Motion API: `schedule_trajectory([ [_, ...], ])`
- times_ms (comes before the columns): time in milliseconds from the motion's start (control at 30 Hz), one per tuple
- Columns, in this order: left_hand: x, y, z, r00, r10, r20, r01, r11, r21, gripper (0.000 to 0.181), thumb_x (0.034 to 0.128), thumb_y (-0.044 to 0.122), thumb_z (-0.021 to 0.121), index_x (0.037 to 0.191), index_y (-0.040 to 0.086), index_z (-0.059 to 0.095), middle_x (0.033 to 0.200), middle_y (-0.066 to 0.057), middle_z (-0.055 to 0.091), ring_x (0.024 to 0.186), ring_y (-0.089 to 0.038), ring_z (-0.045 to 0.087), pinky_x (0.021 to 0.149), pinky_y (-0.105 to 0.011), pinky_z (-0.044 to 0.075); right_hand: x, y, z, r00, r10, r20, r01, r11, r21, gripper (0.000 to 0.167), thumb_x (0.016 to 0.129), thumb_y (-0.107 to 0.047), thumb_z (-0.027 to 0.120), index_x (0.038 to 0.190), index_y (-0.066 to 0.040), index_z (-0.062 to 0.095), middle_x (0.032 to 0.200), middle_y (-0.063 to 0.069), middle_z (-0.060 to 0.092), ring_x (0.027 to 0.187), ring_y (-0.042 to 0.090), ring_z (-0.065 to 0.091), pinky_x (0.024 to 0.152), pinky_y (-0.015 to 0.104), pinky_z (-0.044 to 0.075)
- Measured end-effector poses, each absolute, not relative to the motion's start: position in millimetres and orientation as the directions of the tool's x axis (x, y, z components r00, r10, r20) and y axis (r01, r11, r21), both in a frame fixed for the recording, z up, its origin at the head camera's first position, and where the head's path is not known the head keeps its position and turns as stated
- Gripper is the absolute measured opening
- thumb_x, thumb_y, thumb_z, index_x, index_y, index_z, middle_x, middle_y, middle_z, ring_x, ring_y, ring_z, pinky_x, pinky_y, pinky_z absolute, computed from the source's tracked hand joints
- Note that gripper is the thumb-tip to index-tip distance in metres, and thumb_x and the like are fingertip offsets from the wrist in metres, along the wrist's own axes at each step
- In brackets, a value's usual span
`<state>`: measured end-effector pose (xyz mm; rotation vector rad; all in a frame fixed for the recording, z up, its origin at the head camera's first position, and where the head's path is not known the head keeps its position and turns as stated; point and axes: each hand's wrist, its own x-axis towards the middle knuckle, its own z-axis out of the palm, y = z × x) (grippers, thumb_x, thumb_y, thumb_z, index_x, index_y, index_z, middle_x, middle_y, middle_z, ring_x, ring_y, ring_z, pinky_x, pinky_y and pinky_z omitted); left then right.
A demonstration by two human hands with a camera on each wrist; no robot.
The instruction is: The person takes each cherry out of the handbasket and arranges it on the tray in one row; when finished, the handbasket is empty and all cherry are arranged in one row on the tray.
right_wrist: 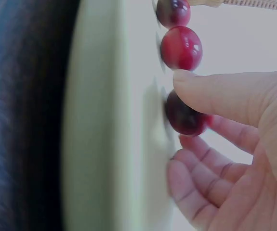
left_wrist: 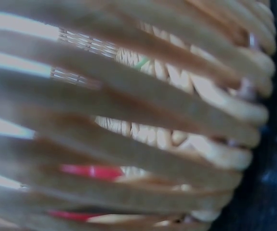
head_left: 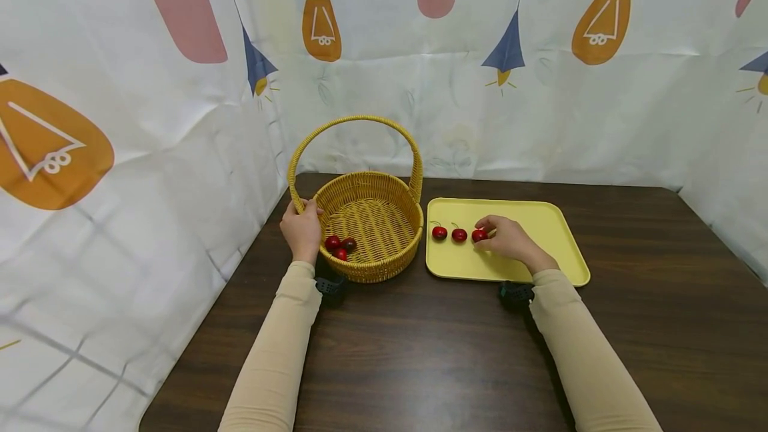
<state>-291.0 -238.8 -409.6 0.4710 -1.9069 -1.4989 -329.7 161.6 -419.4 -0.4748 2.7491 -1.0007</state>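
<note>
At the left, my left hand (head_left: 302, 231) grips the yellow wicker basket (head_left: 384, 271) where its handle meets the rim. Inside the basket lie red cherries (head_left: 333, 243), three in view. Over the yellow tray (head_left: 510, 275), my right hand (head_left: 510, 240) has its thumb and fingers around a cherry (head_left: 479, 235) at the right end of a row. Two more cherries (head_left: 459, 235) sit to its left, with stems showing. Up close in the right wrist view, the thumb lies against the dark red cherry (right_wrist: 184, 115), with a finger behind it. Basket weave fills the left wrist view.
A dark wooden table (head_left: 420, 352) carries the basket and the tray side by side. White cloth (head_left: 384, 85) printed with light bulbs hangs behind and along the left side. The basket's tall handle (head_left: 366, 118) arches above its rim.
</note>
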Motion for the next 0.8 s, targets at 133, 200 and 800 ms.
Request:
schedule_trajectory([
  [133,-291,-238,-409,-0.725,-0.634,0.269,0.103,0.286,0.953,0.021,0.0986,0.027,0.053,0.083,0.013,0.057,0.085,-0.012,0.071,0.048,-0.016,0.036,0.047,-0.029,0.029,-326,161,-411,-0.932,-0.359,-0.043,-0.260,0.748,-0.610,0.050,0.089,-0.024,0.071,0.129,0.001,0.056,0.123,0.026,0.058,0.105,0.039,0.058,0.080,0.045,0.050],
  [200,-292,-238,-409,-0.727,-0.631,0.270,0.103,0.289,0.952,0.021,0.0989,0.027,0.053,0.084,0.013,0.057,0.085,-0.012,0.071,0.047,-0.016,0.035,0.046,-0.029,0.029,-323,160,-406,-0.934,-0.356,-0.013,-0.281,0.759,-0.587,0.049,0.092,-0.026,0.068,0.130,0.002,0.056,0.123,0.027,0.056,0.103,0.040,0.058,0.081,0.048,0.049],
  [800,-292,-238,-410,-0.705,-0.651,0.280,0.055,0.344,0.938,0.021,0.0978,0.026,0.055,0.084,0.012,0.060,0.086,-0.019,0.071,0.050,-0.017,0.048,0.046,-0.030,0.034,-286,72,-389,-0.804,-0.382,0.455,-0.594,0.503,-0.628,0.015,0.091,-0.009,0.066,0.105,-0.006,0.071,0.092,0.004,0.065,0.077,0.018,0.055,0.071,0.037,0.048],
])
